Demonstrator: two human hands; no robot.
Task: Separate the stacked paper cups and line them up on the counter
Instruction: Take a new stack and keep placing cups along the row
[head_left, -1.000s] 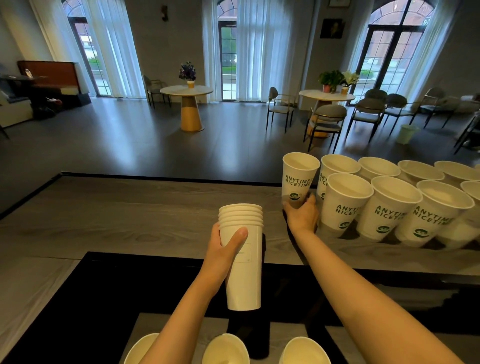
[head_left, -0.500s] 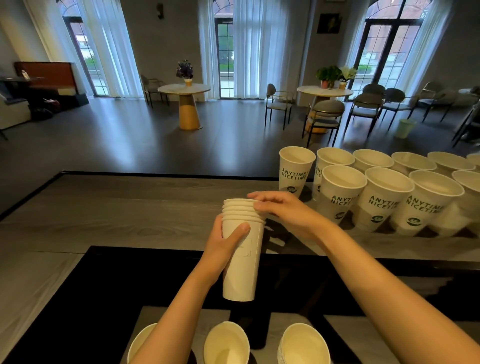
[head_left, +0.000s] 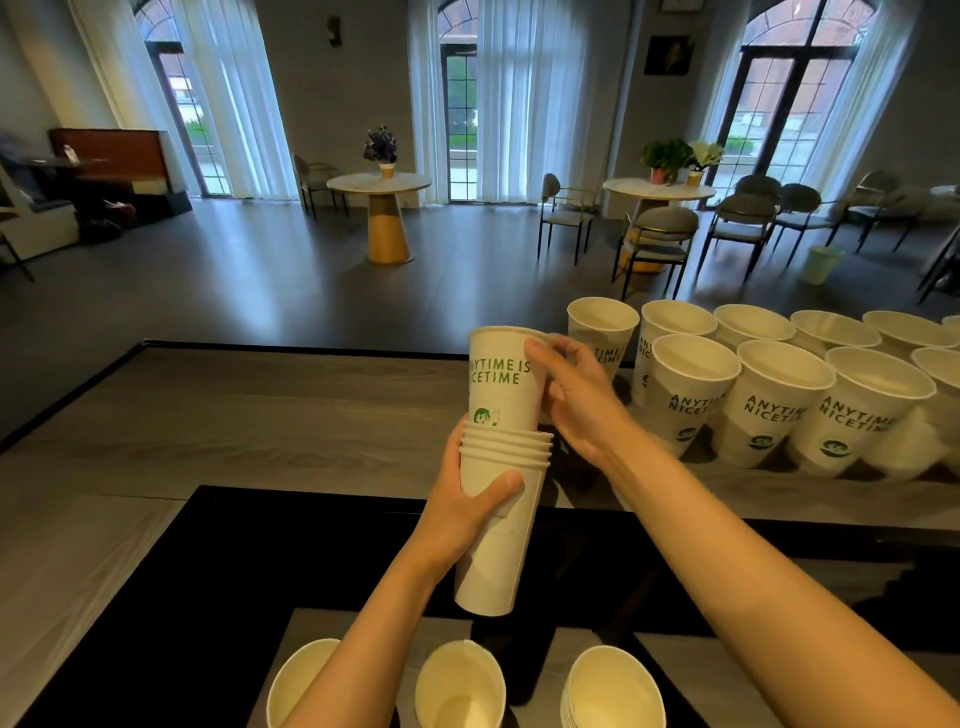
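The top cup (head_left: 501, 382) is showing white with green lettering and a small green emblem, while the stack (head_left: 498, 519) under it is showing plain white. At two to three o'clock, the lined-up cups (head_left: 774, 410) are wearing the same white with green print, cream inside. The counter (head_left: 208, 415) is showing grey wood grain, edged in black.

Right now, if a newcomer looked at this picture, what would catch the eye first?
First, the top cup at the centre, printed in green, which the right hand pinches near its rim with the fingers and which is drawn most of the way out of the stack that the left hand grips. Next, the lined-up cups in two rows on the counter at the right.
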